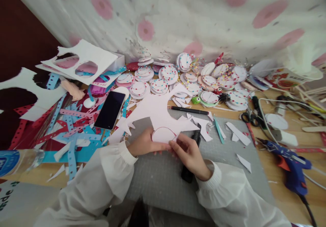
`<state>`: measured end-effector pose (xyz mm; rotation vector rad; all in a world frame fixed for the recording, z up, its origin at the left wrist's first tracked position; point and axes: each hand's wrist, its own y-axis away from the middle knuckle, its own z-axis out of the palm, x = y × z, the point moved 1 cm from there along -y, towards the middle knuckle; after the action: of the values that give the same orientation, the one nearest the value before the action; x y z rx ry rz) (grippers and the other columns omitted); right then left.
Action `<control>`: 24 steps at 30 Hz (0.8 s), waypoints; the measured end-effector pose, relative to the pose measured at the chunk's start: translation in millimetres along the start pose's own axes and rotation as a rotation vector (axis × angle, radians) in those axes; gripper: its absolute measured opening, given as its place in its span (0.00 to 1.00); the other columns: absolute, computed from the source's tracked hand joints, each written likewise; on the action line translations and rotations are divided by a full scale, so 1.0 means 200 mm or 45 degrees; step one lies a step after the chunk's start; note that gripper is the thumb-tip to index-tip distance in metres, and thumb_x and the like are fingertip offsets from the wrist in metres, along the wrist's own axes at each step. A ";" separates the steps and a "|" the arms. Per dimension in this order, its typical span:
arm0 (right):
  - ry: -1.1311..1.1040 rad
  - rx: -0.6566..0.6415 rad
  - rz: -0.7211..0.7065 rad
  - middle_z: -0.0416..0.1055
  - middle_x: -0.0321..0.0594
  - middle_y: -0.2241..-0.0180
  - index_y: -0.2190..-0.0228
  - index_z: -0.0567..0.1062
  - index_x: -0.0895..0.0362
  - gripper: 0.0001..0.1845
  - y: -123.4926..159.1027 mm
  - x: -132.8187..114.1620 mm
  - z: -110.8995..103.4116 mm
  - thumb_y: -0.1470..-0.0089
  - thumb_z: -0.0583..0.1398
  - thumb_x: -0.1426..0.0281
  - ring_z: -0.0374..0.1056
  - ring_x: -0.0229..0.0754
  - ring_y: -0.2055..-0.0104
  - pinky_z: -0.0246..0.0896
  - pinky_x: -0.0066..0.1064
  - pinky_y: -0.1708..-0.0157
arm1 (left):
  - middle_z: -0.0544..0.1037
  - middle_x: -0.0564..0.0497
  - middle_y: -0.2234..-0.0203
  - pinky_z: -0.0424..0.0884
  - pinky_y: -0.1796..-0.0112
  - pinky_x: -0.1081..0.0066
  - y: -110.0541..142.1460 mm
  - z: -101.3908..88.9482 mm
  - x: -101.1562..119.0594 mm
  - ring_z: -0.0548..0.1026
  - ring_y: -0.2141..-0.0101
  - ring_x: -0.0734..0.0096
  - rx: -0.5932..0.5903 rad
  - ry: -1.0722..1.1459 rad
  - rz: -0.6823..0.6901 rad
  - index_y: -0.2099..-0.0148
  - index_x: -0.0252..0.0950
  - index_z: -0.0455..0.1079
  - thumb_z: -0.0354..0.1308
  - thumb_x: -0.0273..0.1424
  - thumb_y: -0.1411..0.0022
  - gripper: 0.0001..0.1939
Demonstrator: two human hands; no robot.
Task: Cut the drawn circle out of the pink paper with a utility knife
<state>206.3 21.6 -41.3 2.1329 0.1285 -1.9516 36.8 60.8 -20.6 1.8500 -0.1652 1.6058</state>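
Note:
A pale pink-white paper sheet (154,110) with rounded cut-outs along its edges is held up over the grey cutting mat (158,183). A curved line is drawn on its near part. My left hand (144,143) is closed on the sheet's near left edge, thumb along the bottom. With thumb and fingers, my right hand (189,154) pinches the near right corner beside the drawn curve. Under the right hand lies a long black tool (187,173), partly hidden, its kind unclear. Beyond the sheet rests a black pen (189,110).
Several layered paper discs with beaded trims (159,86) line the back. A phone (110,110), coloured paper strips (71,152) and cut sheets (84,62) crowd the left. At right are scissors (250,118), a blue glue gun (292,172) and cables. Paper scraps (238,134) dot the mat.

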 end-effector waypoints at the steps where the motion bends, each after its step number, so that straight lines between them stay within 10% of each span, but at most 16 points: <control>1: 0.021 -0.030 -0.017 0.64 0.34 0.81 0.77 0.66 0.56 0.20 0.00 0.00 0.00 0.42 0.57 0.55 0.59 0.35 0.79 0.53 0.27 0.80 | 0.75 0.52 0.80 0.66 0.81 0.77 0.00 0.00 0.00 0.70 0.81 0.75 0.000 0.000 0.004 0.66 0.30 0.74 0.70 0.36 0.54 0.16; 8: 0.421 -0.094 -0.275 0.67 0.36 0.76 0.72 0.69 0.56 0.16 0.02 -0.09 -0.03 0.37 0.52 0.61 0.62 0.37 0.74 0.57 0.28 0.73 | 0.82 0.47 0.65 0.73 0.66 0.72 -0.03 -0.08 -0.05 0.77 0.68 0.68 0.249 0.437 0.194 0.60 0.32 0.77 0.69 0.39 0.51 0.18; 15: 1.207 0.754 -0.248 0.64 0.45 0.67 0.64 0.64 0.57 0.19 0.14 0.01 -0.17 0.45 0.58 0.54 0.64 0.50 0.64 0.63 0.41 0.64 | 0.81 0.51 0.62 0.76 0.59 0.67 -0.06 -0.14 -0.04 0.79 0.62 0.67 0.396 1.092 0.302 0.54 0.38 0.74 0.65 0.29 0.45 0.15; 24: 1.257 0.557 0.021 0.69 0.52 0.63 0.54 0.62 0.61 0.19 0.28 0.12 -0.28 0.47 0.54 0.67 0.70 0.53 0.63 0.68 0.44 0.64 | 0.81 0.48 0.63 0.75 0.58 0.69 -0.06 -0.11 -0.05 0.79 0.61 0.66 0.345 1.200 0.187 0.56 0.34 0.75 0.60 0.23 0.44 0.12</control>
<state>276.4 -21.3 -53.8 3.1667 -0.1610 -0.7805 21.6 79.8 -35.3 1.0818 0.3556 2.5154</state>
